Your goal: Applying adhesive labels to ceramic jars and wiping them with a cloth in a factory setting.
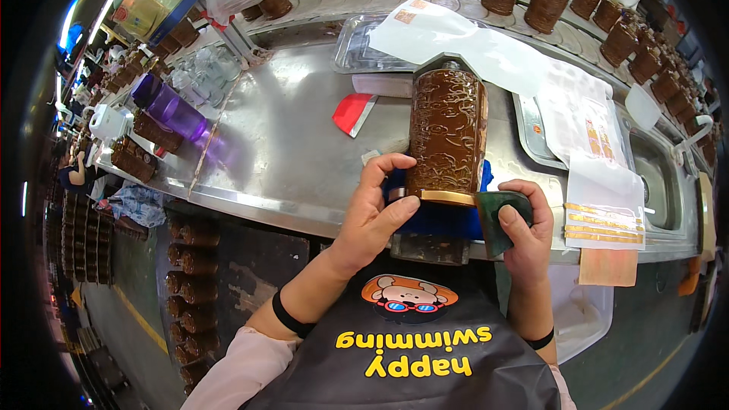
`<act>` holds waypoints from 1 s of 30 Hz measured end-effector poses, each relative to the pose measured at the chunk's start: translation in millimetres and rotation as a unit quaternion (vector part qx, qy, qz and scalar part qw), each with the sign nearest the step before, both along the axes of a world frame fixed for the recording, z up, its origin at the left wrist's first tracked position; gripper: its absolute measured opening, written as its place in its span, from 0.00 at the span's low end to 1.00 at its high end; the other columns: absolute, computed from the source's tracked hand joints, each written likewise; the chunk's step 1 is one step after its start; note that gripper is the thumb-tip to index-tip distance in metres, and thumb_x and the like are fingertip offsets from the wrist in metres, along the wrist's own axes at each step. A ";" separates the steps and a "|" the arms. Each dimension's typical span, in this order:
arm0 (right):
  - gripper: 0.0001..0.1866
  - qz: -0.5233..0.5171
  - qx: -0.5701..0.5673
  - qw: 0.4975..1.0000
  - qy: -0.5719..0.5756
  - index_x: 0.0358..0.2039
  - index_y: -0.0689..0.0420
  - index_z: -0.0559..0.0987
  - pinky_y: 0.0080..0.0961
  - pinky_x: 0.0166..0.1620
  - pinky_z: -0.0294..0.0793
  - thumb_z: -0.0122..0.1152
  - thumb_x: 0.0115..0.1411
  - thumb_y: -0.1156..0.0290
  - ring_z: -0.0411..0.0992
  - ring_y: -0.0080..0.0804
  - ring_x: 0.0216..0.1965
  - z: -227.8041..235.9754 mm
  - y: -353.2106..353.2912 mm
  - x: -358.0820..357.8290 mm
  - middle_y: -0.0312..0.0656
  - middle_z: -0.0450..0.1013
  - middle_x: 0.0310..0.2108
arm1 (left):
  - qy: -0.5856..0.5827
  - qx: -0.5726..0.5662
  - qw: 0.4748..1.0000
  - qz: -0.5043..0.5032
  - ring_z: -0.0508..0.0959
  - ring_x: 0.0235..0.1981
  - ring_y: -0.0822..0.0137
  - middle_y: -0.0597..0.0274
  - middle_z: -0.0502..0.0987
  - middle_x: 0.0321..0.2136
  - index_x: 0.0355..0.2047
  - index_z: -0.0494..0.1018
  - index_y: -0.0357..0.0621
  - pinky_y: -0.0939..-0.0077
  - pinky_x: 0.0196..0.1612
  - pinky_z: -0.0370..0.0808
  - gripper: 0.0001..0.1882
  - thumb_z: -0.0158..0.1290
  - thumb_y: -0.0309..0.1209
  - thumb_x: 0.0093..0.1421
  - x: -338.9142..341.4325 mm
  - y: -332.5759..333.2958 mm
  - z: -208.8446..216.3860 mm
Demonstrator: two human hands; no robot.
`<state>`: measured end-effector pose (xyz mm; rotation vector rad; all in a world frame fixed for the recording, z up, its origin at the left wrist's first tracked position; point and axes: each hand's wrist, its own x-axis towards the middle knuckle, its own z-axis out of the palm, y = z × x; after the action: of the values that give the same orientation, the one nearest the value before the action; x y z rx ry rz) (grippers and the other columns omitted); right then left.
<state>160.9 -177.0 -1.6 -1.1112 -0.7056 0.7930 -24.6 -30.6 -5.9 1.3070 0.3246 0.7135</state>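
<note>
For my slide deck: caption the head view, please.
Left hand on a brown embossed bottle, right hand holding a green pad at its gold band.

Two hands [355, 231] [529, 239] at the counter's [285, 137] front edge, one brown bottle [448, 137] between them, one green pad [492, 231]; one purple bottle [175, 110] toward the left end; one sink [659, 196], right end.

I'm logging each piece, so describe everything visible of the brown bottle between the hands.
The brown bottle looks like glossy glazed ceramic, its broad body covered in raised relief. It appears to lie on its side, neck end away from the person, with a gold band along the near end. Blue material shows beneath. The left hand touches its near left side; the green pad in the right hand sits at its near right corner.
</note>
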 end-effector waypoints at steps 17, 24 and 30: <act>0.17 -0.008 0.003 1.000 -0.020 0.46 0.62 0.74 0.15 0.43 0.70 0.65 0.59 0.71 0.71 0.18 0.37 -1.0 0.0 0.6 0.36 0.74 0.37 | -0.004 -0.015 0.999 0.028 0.62 0.52 0.76 0.67 0.63 0.50 0.56 0.61 0.44 0.79 0.55 0.60 0.24 0.53 0.28 0.60 5.4 -0.5 -2.7; 0.18 -0.015 -0.008 0.996 -0.089 0.49 0.62 0.73 0.14 0.41 0.69 0.64 0.60 0.72 0.70 0.17 0.36 10.3 1.4 -3.6 0.35 0.74 0.36 | 0.013 0.012 0.999 0.039 0.63 0.52 0.74 0.66 0.63 0.50 0.55 0.62 0.43 0.78 0.55 0.60 0.22 0.51 0.28 0.60 8.3 -0.9 2.3; 0.14 0.020 -0.028 0.970 -0.240 0.47 0.64 0.75 0.15 0.37 0.70 0.57 0.60 0.80 0.71 0.18 0.32 54.2 10.3 -19.3 0.36 0.75 0.32 | 0.002 0.020 0.998 0.056 0.63 0.52 0.73 0.64 0.63 0.49 0.53 0.64 0.42 0.77 0.55 0.61 0.21 0.51 0.27 0.59 8.7 1.9 -4.9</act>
<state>141.5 -166.6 52.7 -1.3613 -1.1179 0.5800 -16.0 -28.7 -10.9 1.3369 0.3908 0.8142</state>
